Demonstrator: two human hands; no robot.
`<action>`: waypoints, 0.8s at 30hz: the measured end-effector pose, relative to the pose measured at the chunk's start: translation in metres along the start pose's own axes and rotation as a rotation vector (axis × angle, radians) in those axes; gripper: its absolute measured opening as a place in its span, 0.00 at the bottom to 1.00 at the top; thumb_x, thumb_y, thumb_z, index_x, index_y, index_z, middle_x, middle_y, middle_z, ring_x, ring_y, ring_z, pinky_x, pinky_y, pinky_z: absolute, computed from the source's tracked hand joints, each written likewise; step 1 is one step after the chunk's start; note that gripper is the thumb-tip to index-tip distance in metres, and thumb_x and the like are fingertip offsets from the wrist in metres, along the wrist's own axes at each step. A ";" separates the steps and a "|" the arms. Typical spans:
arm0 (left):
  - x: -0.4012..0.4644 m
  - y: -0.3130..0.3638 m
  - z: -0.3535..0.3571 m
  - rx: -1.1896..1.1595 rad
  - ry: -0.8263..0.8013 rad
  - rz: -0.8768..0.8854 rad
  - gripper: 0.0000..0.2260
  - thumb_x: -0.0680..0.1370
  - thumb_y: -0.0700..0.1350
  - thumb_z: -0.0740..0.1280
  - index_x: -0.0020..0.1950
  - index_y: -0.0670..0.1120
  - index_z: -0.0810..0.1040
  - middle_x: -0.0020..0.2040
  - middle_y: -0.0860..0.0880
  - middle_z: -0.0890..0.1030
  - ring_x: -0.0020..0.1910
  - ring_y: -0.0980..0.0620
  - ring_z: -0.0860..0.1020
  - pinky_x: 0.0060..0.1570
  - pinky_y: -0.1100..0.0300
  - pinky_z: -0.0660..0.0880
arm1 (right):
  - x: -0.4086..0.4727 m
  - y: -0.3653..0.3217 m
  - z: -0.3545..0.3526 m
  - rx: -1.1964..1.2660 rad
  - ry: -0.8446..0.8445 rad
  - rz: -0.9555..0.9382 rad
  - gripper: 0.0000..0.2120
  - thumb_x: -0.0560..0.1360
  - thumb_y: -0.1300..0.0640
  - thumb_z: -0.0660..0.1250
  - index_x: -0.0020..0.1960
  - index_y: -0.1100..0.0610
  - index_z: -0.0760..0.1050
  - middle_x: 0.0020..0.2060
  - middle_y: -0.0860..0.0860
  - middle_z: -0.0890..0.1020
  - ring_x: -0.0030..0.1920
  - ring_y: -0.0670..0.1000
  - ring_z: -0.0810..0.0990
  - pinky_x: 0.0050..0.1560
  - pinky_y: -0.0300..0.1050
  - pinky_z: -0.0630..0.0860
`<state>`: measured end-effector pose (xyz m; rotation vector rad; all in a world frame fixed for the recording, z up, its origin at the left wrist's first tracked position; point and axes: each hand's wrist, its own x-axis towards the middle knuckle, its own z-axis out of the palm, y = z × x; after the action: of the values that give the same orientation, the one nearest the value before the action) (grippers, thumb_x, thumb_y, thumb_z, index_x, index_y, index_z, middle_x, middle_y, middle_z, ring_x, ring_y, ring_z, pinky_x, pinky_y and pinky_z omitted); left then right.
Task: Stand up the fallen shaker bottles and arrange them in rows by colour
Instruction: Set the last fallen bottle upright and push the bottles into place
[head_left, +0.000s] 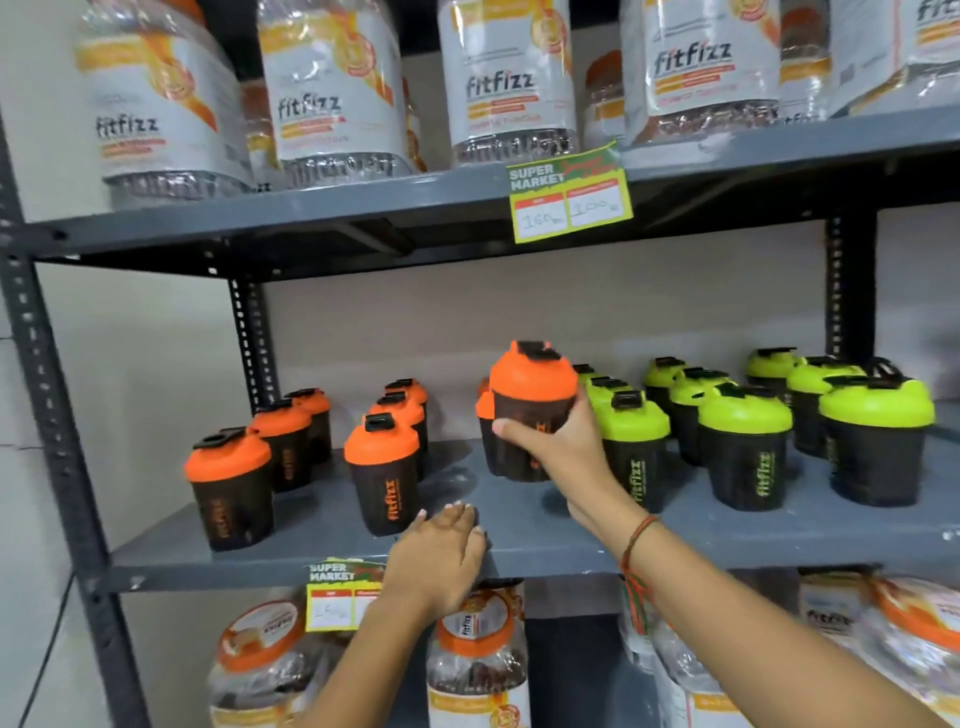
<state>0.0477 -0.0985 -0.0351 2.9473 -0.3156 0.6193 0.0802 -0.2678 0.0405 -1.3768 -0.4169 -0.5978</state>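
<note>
- Right hand (563, 447) is gripping an orange-lidded shaker (532, 410) around its dark body, fingers wrapped on the far side, thumb across the front; the bottle is sitting upright at the front of the third orange row, bottom looking at or just above the middle shelf (519, 525) — contact is hard to tell.
- Left hand (441, 551) is resting flat on the shelf's front edge, fingers spread and relaxed, holding nothing.
- Orange shakers (382, 473) are standing in rows on the left, green-lidded shakers (745, 447) in rows on the right; none is lying down in view.
- Risk: the held bottle is sitting just beside the nearest green shaker (636, 452); the wrist swinging right is likely knocking it over.
- Risk: orange shakers behind the held one are mostly hidden, so pushing back is likely toppling them.
- Risk: letting go while tilted is likely tipping the bottle off the front edge.
- Risk: the left hand is lying near the front orange bottle; a careless lift is likely nudging it.
</note>
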 end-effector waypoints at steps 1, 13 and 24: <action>0.000 0.000 0.001 0.000 0.006 0.002 0.24 0.81 0.53 0.47 0.75 0.47 0.64 0.75 0.48 0.67 0.74 0.53 0.63 0.74 0.53 0.52 | -0.002 0.009 0.002 -0.032 -0.020 0.017 0.45 0.51 0.47 0.82 0.66 0.48 0.69 0.61 0.51 0.79 0.62 0.52 0.79 0.63 0.51 0.76; 0.003 -0.004 0.005 0.023 0.030 0.012 0.25 0.81 0.54 0.47 0.75 0.47 0.64 0.75 0.47 0.66 0.74 0.52 0.63 0.73 0.55 0.58 | -0.008 0.058 0.002 -0.295 -0.166 0.116 0.49 0.56 0.50 0.85 0.69 0.49 0.62 0.65 0.50 0.71 0.65 0.52 0.72 0.64 0.47 0.73; 0.002 -0.002 0.003 0.021 0.039 0.016 0.25 0.81 0.54 0.47 0.75 0.46 0.63 0.75 0.47 0.66 0.74 0.53 0.63 0.72 0.56 0.59 | -0.024 0.042 -0.007 -0.439 -0.191 0.113 0.59 0.60 0.39 0.81 0.79 0.47 0.48 0.77 0.50 0.59 0.76 0.55 0.63 0.72 0.55 0.67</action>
<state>0.0507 -0.0972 -0.0370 2.9511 -0.3309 0.6849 0.0867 -0.2672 -0.0078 -1.8744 -0.3699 -0.4812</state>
